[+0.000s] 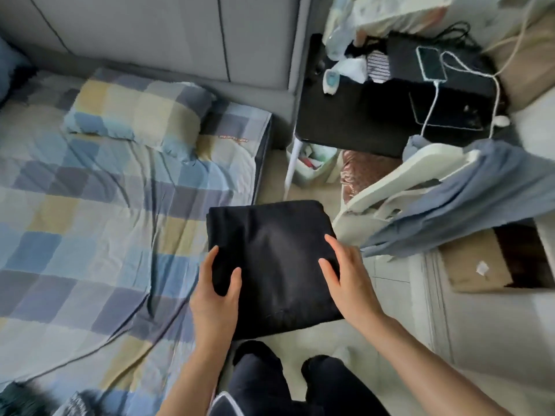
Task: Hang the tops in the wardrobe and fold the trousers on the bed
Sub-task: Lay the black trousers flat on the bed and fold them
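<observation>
Head view puts your two hands on a folded black pair of trousers (270,259), a thick squared-off bundle held out in front of you over the bed's near corner and the floor beside it. Your left hand (214,298) grips the bundle's left edge, thumb on top and fingers curled round underneath; your right hand (345,277) holds the right edge the same way, thumb and forefinger lying on the dark cloth. To your left the bed (75,235) carries a rumpled checked sheet in blue, yellow and grey, with a matching pillow (135,112) near the grey padded headboard (150,34). Right of the bed stands a black side table (354,127) with a phone (431,63) on a white charging cable. A blue-grey garment (486,190) drapes over a white chair (405,178) close to your right hand.
</observation>
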Demonstrator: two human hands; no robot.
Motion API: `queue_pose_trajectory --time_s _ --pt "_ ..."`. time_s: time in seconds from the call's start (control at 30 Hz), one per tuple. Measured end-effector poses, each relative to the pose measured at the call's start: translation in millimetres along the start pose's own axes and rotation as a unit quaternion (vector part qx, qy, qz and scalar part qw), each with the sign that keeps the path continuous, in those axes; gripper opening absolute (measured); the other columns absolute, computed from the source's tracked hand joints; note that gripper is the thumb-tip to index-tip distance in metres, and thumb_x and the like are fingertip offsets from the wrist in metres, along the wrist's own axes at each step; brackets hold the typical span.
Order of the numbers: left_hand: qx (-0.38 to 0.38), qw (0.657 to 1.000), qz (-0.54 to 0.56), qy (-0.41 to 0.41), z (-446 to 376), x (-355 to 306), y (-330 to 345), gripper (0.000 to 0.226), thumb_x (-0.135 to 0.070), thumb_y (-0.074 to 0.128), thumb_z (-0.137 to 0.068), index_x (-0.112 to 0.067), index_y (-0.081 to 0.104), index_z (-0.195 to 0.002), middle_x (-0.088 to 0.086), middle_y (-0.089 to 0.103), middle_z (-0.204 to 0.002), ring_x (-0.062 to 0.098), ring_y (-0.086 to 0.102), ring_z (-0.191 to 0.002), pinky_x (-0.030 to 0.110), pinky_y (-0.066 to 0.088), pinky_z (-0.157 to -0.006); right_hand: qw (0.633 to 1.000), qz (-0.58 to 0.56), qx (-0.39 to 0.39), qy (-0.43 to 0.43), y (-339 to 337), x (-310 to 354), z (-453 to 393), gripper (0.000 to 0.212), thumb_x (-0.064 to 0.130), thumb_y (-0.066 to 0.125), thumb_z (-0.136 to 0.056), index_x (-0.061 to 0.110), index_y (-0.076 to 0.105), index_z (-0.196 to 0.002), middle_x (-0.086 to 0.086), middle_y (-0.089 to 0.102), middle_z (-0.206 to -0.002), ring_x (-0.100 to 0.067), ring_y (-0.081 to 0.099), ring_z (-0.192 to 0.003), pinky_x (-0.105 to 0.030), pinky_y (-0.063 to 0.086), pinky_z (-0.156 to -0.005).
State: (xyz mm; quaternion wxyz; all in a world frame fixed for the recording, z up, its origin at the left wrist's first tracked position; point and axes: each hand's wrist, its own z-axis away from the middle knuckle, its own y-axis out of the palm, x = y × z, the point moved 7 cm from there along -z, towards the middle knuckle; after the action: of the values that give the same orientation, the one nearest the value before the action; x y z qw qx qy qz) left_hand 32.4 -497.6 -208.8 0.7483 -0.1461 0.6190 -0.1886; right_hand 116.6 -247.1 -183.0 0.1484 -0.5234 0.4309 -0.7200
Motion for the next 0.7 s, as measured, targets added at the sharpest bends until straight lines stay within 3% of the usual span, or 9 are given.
queue_pose_trajectory --time_s 0.03,0.1,0.17,0.27,0.4,0.6,0.7 --pt "0.029 1.000 -0.011 0.008 4.2 -13.8 23.8 0.052 -0.039 0.063 -0.089 -0.056 0.038 -0.131 -0.012 0.059 -0.131 0.036 0.063 -0.103 0.045 0.054 -0.085 1.000 0.005 -0.022 0.016 -20.0 -18.8 6.9 0.049 0.034 0.047 -0.098 0.027 0.036 -0.145 0.001 0.047 -0.124 -0.007 0.053 -0.100 -0.014 0.039 -0.082" --pt "0.067 0.997 -0.013 0.029 14.1 -34.7 57.5 0.053 -0.042 0.062 -0.089 -0.059 0.036 -0.131 -0.015 0.056 -0.135 0.036 0.062 -0.107 0.050 0.052 -0.091 0.997 0.003 -0.054 0.047 -46.9 -48.6 19.1 0.050 0.034 0.047 -0.098 0.026 0.036 -0.145 -0.001 0.049 -0.129 -0.012 0.055 -0.108 -0.015 0.040 -0.085" --pt "0.100 0.992 -0.014 0.072 33.9 -64.6 103.8 0.053 -0.043 0.062 -0.088 -0.060 0.036 -0.132 -0.023 0.051 -0.135 0.019 0.057 -0.119 0.039 0.048 -0.098 0.992 -0.006 -0.086 0.088 -82.7 -91.8 38.3 0.050 0.037 0.045 -0.098 0.028 0.034 -0.146 -0.001 0.051 -0.131 -0.014 0.054 -0.114 -0.016 0.038 -0.088" --pt "0.152 0.982 -0.020 0.107 68.0 -101.3 170.9 0.055 -0.046 0.062 -0.087 -0.064 0.035 -0.131 -0.033 0.047 -0.128 0.001 0.050 -0.120 0.028 0.043 -0.099 0.983 -0.017 -0.120 0.141 -130.2 -154.6 67.2 0.051 0.038 0.045 -0.098 0.029 0.033 -0.147 0.001 0.052 -0.134 -0.013 0.053 -0.120 -0.016 0.037 -0.092" --pt "0.235 0.963 -0.031 0.128 114.9 -133.5 259.7 0.060 -0.043 0.067 -0.085 -0.057 0.036 -0.134 -0.028 0.050 -0.131 0.007 0.053 -0.123 0.027 0.044 -0.099 0.966 -0.004 -0.166 0.197 -189.2 -232.6 101.8 0.051 0.036 0.049 -0.097 0.025 0.037 -0.145 0.000 0.055 -0.133 -0.013 0.055 -0.120 -0.014 0.037 -0.091" --pt "0.370 0.911 -0.050 0.172 182.1 -181.1 389.4 0.066 -0.046 0.073 -0.080 -0.055 0.036 -0.134 -0.031 0.046 -0.133 -0.012 0.039 -0.119 0.024 0.034 -0.103 0.929 0.001 -0.240 0.283 -266.8 -328.0 154.3 0.052 0.039 0.049 -0.095 0.024 0.040 -0.143 0.000 0.057 -0.131 -0.015 0.056 -0.119 -0.025 0.046 -0.095" --pt "0.445 0.876 -0.076 0.173 206.5 -196.0 441.6 0.069 -0.042 0.076 -0.080 -0.053 0.037 -0.135 -0.022 0.052 -0.135 -0.002 0.047 -0.122 0.028 0.041 -0.104 0.904 -0.009 -0.271 0.329 -289.6 -362.8 178.2 0.051 0.040 0.050 -0.095 0.024 0.042 -0.142 0.002 0.058 -0.128 -0.013 0.056 -0.117 -0.022 0.043 -0.095"
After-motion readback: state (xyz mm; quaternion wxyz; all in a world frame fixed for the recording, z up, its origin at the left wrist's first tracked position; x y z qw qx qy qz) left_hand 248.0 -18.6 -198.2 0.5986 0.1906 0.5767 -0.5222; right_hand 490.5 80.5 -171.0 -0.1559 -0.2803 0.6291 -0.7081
